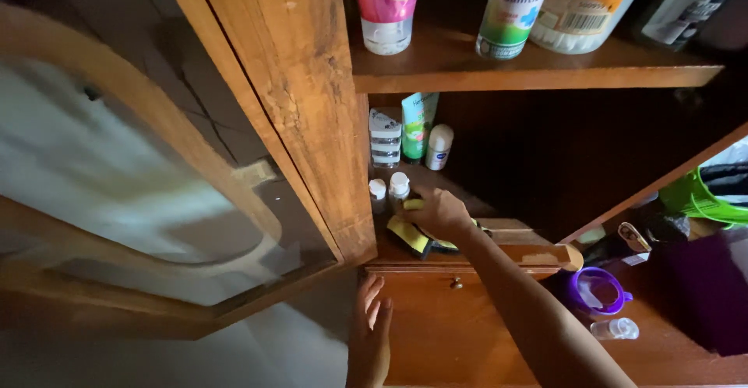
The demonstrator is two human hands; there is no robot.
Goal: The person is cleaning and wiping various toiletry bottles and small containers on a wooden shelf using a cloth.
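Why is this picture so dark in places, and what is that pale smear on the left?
Head view: dim light, the lower shelf's back lost in shadow; the pale smear is glare on the open cabinet door's glass; the right hand on the yellow sponge stays fairly sharp; edges bow outward from the wide lens.

Yellow-and-black flat sponge (411, 236): yellow top, black underside
Round plastic cup (598, 291): purple
Wooden cabinet shelf (538, 71): warm brown
Plastic tube (418, 125): green, white

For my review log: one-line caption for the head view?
Right hand presses yellow sponge on cabinet shelf; left hand rests against drawer front.
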